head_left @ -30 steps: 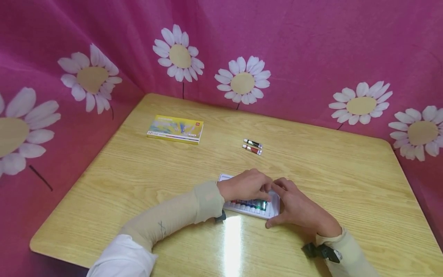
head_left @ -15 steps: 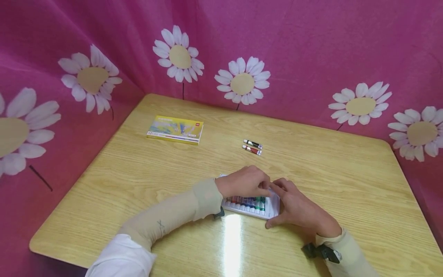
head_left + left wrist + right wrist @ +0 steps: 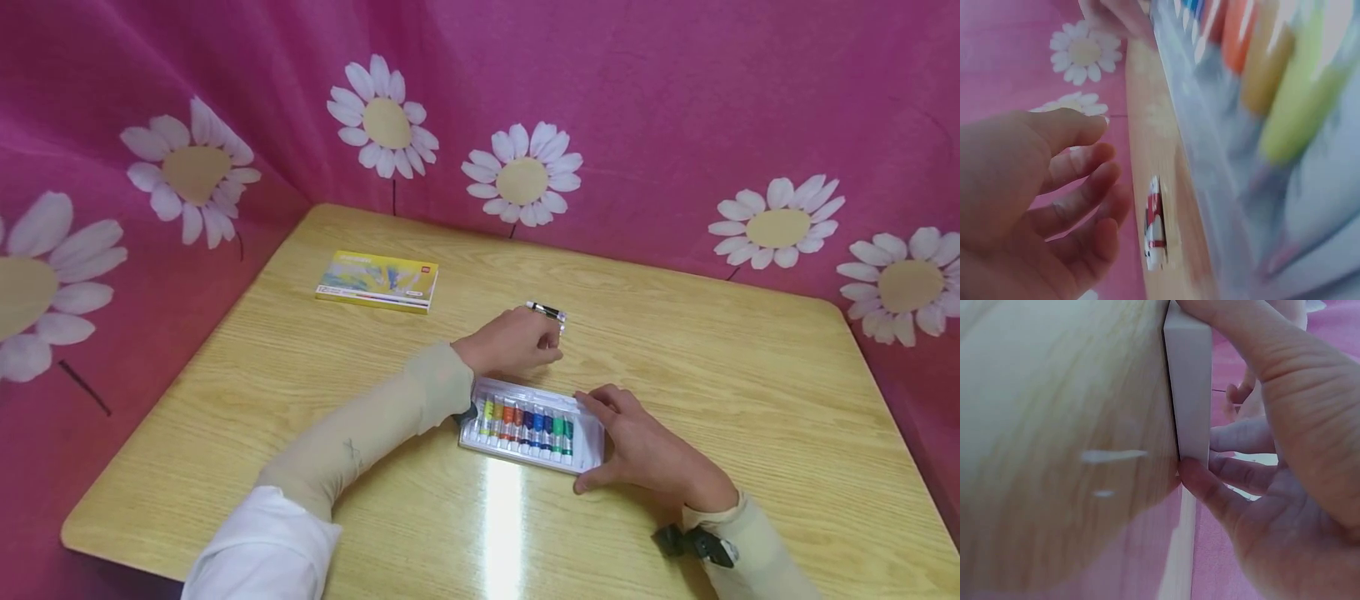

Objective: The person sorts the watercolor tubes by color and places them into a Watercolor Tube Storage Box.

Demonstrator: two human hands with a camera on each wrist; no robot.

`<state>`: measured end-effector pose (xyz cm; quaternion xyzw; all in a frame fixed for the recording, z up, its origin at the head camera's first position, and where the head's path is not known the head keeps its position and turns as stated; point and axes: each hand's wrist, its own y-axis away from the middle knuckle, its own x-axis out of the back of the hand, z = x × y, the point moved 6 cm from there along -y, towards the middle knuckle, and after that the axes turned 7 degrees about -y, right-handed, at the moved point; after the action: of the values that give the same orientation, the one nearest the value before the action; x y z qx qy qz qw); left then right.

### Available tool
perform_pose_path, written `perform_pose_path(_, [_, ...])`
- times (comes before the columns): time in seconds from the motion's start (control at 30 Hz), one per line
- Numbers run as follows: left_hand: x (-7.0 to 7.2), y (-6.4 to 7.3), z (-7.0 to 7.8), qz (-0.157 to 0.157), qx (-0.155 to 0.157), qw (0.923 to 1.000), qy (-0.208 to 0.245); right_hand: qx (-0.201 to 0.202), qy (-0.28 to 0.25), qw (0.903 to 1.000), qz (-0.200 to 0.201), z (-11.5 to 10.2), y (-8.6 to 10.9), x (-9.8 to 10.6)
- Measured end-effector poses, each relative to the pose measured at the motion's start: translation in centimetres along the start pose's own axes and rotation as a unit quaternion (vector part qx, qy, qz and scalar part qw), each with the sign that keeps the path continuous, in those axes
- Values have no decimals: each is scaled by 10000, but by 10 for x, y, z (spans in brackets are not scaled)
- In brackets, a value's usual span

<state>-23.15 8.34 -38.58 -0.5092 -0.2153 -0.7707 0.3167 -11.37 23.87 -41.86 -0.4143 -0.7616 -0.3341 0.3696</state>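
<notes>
A white plastic tray (image 3: 590,435) lies on the table in the head view, with a row of several small paint tubes (image 3: 534,432) from yellow to green. My right hand (image 3: 648,450) grips the tray's right end, thumb at the near corner and fingers at the far edge. Beyond the tray, my left hand (image 3: 513,340) hovers with loosely bent fingers and nothing between them. A red paint tube (image 3: 1154,212) lies near its fingertips in the left wrist view; in the head view the hand mostly hides it. Just behind is a black paint tube (image 3: 546,312).
A flat yellow box (image 3: 377,281) with a printed lid rests at the table's back left. The wooden table (image 3: 720,367) has rounded corners. A pink curtain (image 3: 637,108) with white flowers stands along its back and left sides.
My left hand has left the tray's right part and moved away from me toward the loose tubes, uncovering the row of paint tubes. The right hand stays at the tray's end.
</notes>
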Motion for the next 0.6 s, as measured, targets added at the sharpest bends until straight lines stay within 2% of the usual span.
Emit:
perform_pose_path(0.07, [2, -2, -2, 7, 63, 10000, -75, -24, -17, 10000, -4, 0, 0, 0])
perform_pose_path(0.3, [-2, -9, -2, -106, -16, 9988, -471, -25, -64, 10000, -25, 2, 1, -1])
perform_pose_path(0.43, [-1, -10, -7, -148, 152, 9990, -397, -18, -51, 10000, -33, 2, 1, -1])
perform_pose_path(0.6, [7, -15, -20, -181, 319, 9987, -358, -65, -71, 9999, -86, 3, 1, -1])
